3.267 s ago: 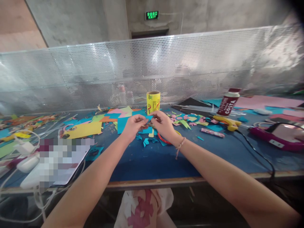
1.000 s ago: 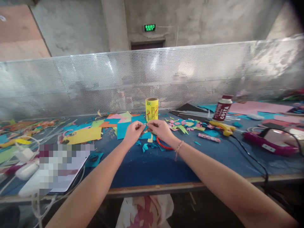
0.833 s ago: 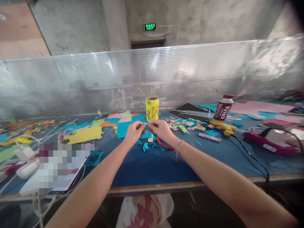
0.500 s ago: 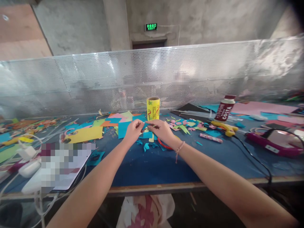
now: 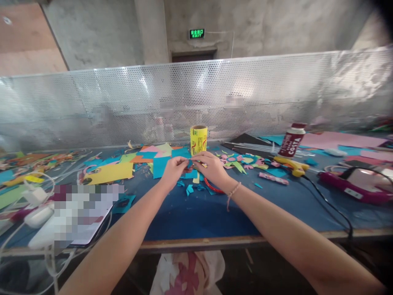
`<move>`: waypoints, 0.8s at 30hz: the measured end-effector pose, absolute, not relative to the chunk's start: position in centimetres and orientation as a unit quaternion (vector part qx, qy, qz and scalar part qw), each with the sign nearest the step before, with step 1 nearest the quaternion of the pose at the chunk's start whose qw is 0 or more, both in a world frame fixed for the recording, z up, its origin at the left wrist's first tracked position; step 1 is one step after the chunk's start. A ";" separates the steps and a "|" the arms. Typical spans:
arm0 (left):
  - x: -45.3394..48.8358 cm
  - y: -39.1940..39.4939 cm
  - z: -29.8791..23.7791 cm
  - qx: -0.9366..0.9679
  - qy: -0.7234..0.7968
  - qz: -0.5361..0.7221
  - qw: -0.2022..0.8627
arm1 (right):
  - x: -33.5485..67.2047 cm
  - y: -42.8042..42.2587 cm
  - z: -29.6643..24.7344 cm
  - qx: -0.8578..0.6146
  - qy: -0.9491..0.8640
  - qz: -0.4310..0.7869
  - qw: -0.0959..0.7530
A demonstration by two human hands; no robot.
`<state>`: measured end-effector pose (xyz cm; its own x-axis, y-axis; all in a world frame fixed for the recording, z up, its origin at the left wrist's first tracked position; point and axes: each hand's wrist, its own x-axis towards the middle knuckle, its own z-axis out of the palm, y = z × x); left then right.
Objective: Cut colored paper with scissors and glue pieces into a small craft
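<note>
Over the middle of the table, my left hand (image 5: 175,170) and my right hand (image 5: 213,166) meet with fingertips pinched close together. Between them shows a small piece of blue paper (image 5: 190,164), mostly covered by the fingers. A blue paper sheet (image 5: 159,168) lies just left of and behind my left hand. Right behind the fingers stands a yellow printed tube (image 5: 199,139), upright. Under my right hand a red loop (image 5: 212,188) peeks out; its kind is hidden. Small blue paper scraps (image 5: 189,189) are scattered below the hands.
On the left are a yellow sheet (image 5: 109,174), a tablet-like device (image 5: 95,225) and white cables. To the right lie mixed paper scraps (image 5: 242,162), a yellow glue gun (image 5: 291,164), a COSTA bottle (image 5: 291,141) and a purple-cased item (image 5: 353,190). A perforated metal screen (image 5: 184,94) runs behind.
The fingertips of both hands have come closer together and turned slightly around the small blue paper, which shows less now. The things on the table have stayed in place.
</note>
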<state>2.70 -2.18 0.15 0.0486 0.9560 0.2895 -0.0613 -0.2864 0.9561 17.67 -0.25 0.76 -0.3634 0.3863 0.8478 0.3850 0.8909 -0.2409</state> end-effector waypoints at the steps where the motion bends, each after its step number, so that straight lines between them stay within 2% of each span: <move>1: 2.7 -2.2 0.2 0.563 0.393 0.568 0.454 | 17.7 -0.3 0.8 -0.230 -0.828 -0.005 0.511; 16: 2.9 -2.5 0.5 0.547 0.391 0.578 0.463 | 18.2 -0.4 1.1 -0.206 -0.850 -0.022 0.484; 24: 3.1 -2.6 0.6 0.520 0.379 0.584 0.495 | 18.8 0.4 0.5 -0.166 -0.875 -0.090 0.445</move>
<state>3.11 -2.64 0.60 0.0309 0.9721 0.2327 -0.1831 -0.2234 0.9574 18.79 0.42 0.50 -0.5488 0.2099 0.8091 0.3710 0.9286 0.0107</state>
